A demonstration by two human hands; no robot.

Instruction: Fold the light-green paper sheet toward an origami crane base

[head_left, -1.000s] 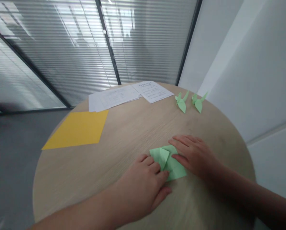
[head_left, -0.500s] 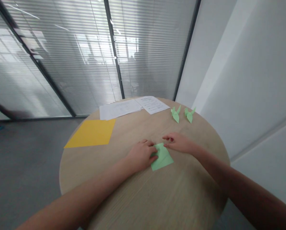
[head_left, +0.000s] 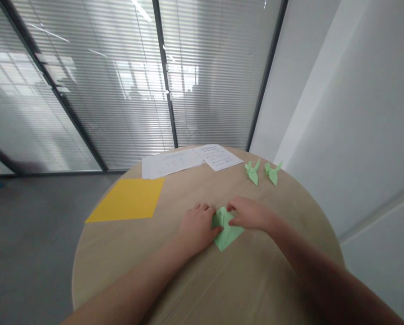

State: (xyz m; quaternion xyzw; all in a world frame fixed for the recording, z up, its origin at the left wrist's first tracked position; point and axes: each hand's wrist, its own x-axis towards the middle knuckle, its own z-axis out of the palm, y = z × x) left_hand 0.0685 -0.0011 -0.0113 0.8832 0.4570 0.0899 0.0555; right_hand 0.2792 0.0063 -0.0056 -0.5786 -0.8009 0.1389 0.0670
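Observation:
A small folded sheet of green origami paper lies on the table in front of me, turned as a diamond, with crease lines across it. My left hand grips its left side, palm down, the thumb on the paper and the fingers curled at the upper left edge. From the other side, my right hand has its thumb and bent fingers at the upper right part, closed on the paper. Its fingertips partly cover the fold. Beyond my hands stand two folded green paper cranes, a left one and a right one.
The round wooden table carries a yellow sheet at left. White papers and a printed sheet lie at the far edge. A glass partition with blinds rises behind, and a white wall stands at right.
My right hand has moved left and closer onto the paper, with its fingers drawn together. The paper now sits turned with a corner towards me. The view has tilted up slightly.

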